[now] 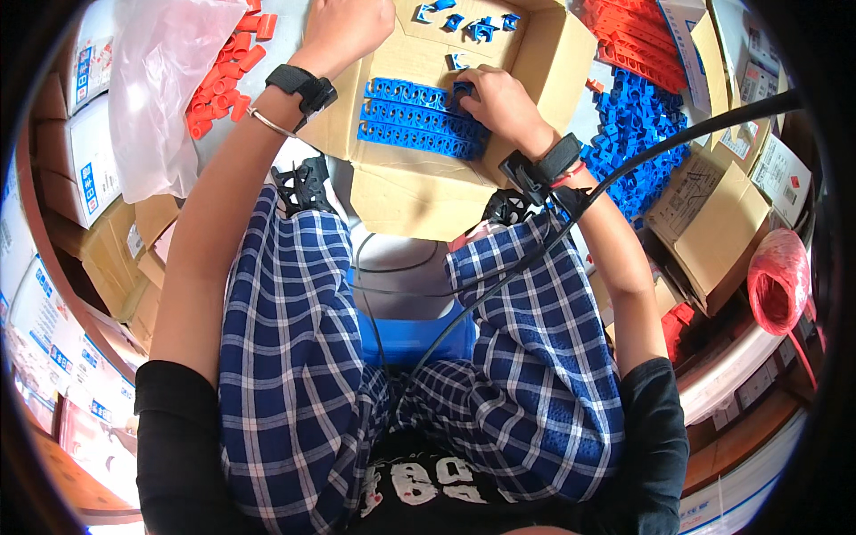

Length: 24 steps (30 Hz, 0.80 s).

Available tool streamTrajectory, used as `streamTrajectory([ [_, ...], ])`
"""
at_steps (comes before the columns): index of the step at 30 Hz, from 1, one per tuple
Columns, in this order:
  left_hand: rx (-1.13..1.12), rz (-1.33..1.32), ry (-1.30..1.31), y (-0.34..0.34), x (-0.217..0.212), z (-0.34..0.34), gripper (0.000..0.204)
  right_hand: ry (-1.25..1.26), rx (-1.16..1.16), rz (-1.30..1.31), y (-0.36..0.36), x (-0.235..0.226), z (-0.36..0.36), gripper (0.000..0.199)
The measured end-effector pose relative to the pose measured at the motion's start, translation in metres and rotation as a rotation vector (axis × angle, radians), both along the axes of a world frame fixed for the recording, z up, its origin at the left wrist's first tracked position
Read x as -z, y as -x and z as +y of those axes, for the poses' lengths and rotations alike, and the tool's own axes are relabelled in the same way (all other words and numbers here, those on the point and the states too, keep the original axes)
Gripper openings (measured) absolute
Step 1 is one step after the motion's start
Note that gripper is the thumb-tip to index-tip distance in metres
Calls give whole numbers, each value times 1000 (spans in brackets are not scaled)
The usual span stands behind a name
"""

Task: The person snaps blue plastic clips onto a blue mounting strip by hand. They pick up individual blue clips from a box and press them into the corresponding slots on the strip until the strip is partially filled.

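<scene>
An open cardboard box [392, 192] lies in front of my feet, holding three rows of blue plastic pipe clips [419, 116] side by side. My right hand [504, 102] reaches into the box, its fingers closed on a blue clip [463, 91] at the right end of the far row. Several loose blue clips [482, 30] lie farther back in the box. Over the box's far left side, my left hand [352, 31] is curled closed at the picture's upper edge. Whatever its fingers hold, if anything, is hidden.
Short red tubes [223, 85] lie beside a clear plastic bag [160, 107] on the left. A heap of blue clips [633, 134] and red strips [633, 40] lie on the right. A black cable [687, 134] crosses my right forearm. Cartons [713, 223] and red twine [777, 281] stand farther right.
</scene>
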<state>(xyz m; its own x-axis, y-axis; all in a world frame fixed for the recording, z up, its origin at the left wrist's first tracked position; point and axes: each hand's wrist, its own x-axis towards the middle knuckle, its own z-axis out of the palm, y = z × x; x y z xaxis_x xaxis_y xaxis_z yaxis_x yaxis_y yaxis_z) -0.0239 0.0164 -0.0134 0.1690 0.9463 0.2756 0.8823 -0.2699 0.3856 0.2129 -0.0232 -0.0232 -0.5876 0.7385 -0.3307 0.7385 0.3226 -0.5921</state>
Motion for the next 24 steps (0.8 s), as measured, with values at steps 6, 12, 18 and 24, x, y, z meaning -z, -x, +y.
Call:
streamTrajectory([
  [6, 9, -25, 16, -2, -2, 0, 61, 48, -41, -49, -1, 2, 3, 23],
  [12, 1, -18, 18, -1, -3, 0, 60, 126, -65, -75, 1, 0, 4, 26],
  [18, 0, -22, 13, -2, -3, 1, 61, 115, -73, -40, -1, 7, 4, 32],
  [24, 8, -16, 6, -2, -1, 2, 61, 64, -42, -51, 0, 10, 4, 23],
])
